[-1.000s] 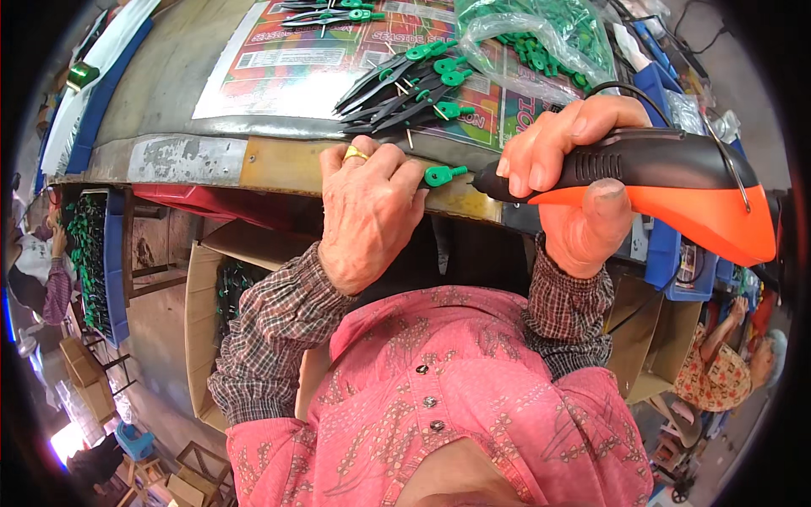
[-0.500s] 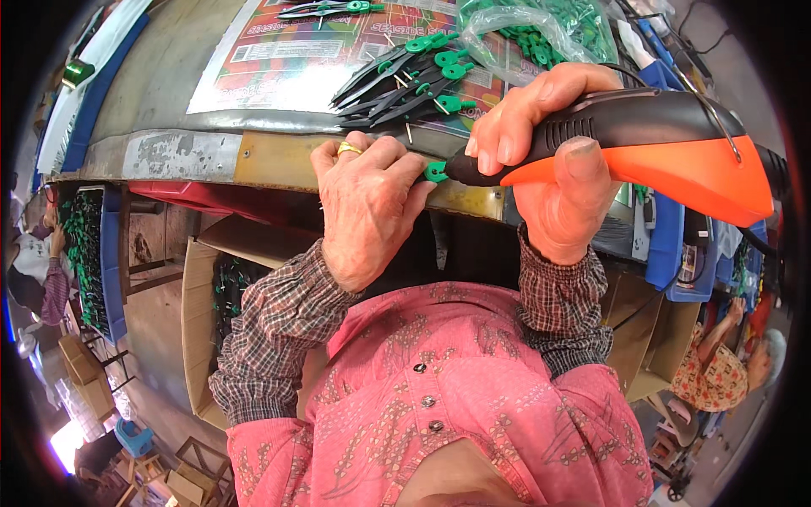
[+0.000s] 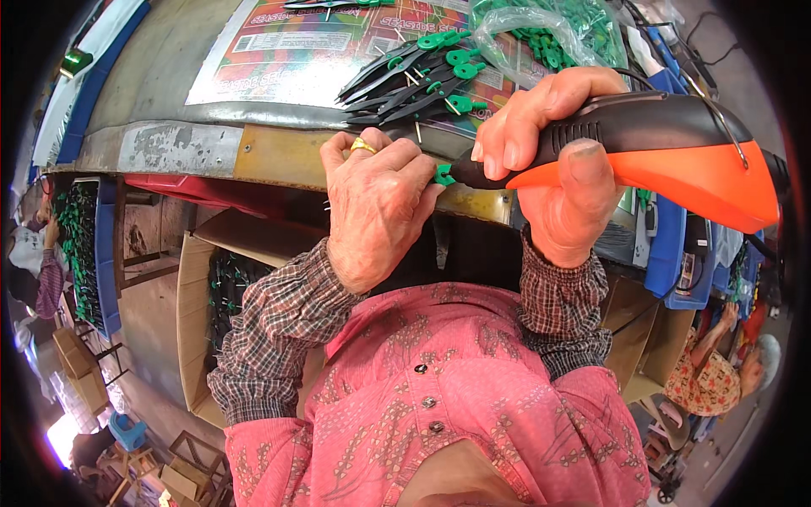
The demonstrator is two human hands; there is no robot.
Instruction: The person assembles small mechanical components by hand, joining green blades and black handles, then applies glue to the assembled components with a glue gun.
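At the table's front edge my left hand is closed around a small part whose green end sticks out past the fingertips. The rest of that part is hidden inside the fingers. My right hand grips an orange and black power screwdriver, thumb along its side and fingers over the top. The tool lies nearly level, its dark nose meeting the green end; the bit itself is hidden. Just beyond my hands lies a pile of black blade-shaped pieces with green round ends and thin pale pins.
A clear plastic bag of green pieces lies behind the pile, on a printed sheet. Below the table edge, an open cardboard box holds black parts. Blue trays stand at both sides. Other people work at far left and right.
The view has shifted slightly. Both hands stay in nearly the same pose, with the screwdriver's nose still at the green end.
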